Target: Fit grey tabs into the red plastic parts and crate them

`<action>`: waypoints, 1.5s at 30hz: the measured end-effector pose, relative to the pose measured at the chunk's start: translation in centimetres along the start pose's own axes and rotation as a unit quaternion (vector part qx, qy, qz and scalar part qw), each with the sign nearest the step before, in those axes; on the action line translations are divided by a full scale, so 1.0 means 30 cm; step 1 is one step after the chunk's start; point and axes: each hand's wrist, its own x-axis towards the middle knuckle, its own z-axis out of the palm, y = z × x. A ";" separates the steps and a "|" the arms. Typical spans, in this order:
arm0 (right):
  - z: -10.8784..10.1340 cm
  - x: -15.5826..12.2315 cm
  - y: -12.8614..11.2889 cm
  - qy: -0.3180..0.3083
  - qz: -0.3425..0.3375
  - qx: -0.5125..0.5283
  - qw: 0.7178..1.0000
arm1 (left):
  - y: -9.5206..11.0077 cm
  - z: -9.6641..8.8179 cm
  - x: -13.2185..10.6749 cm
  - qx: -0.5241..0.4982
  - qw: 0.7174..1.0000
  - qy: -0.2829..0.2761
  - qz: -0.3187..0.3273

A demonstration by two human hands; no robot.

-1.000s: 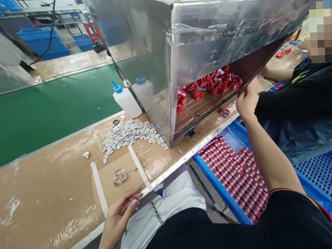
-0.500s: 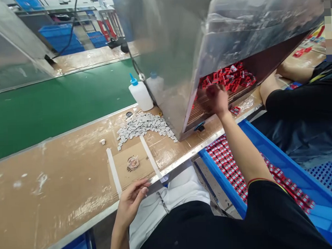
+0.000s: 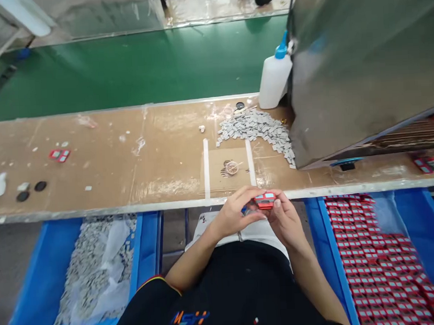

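Note:
Both hands meet in front of me at the table's near edge, around small red plastic pieces (image 3: 265, 200) with pale panels on top and dark sides. They look like small toy car bodies; their exact number is hidden by the fingers. My left hand (image 3: 235, 212) is curled around their left side, where a small bluish bit shows by the fingers. My right hand (image 3: 286, 219) pinches the right end, thumb on the near face. Just beyond lie a small round dish (image 3: 232, 168) on a taped cardboard patch (image 3: 218, 181) and a pile of small grey flat pieces (image 3: 251, 125).
A white bottle with blue nozzle (image 3: 272, 76) stands against the metal housing (image 3: 357, 79) at right. Blue bins flank me: the right bin (image 3: 319, 244) holds rows of red pieces, the left bin (image 3: 31, 281) grey pieces. A green belt (image 3: 126, 70) runs behind the table (image 3: 159, 155).
My right hand has come out of the housing with red pieces and joined my left hand at the table edge. Both hands now grip them. My view has swung left.

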 end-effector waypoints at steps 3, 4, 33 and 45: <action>0.060 0.041 0.037 0.000 0.023 0.013 1.000 | -0.014 -0.020 -0.011 0.042 0.998 0.040 -0.004; 0.068 0.048 0.040 0.001 0.031 0.013 0.999 | -0.019 -0.031 -0.019 0.060 0.997 0.044 -0.005; 0.093 0.359 -0.013 0.010 -0.203 -0.396 0.895 | -0.113 -0.164 -0.066 -0.012 0.983 0.034 -0.180; 0.097 0.360 0.030 0.076 -0.188 -0.251 0.947 | -0.131 -0.146 -0.050 -0.020 0.977 0.078 -0.200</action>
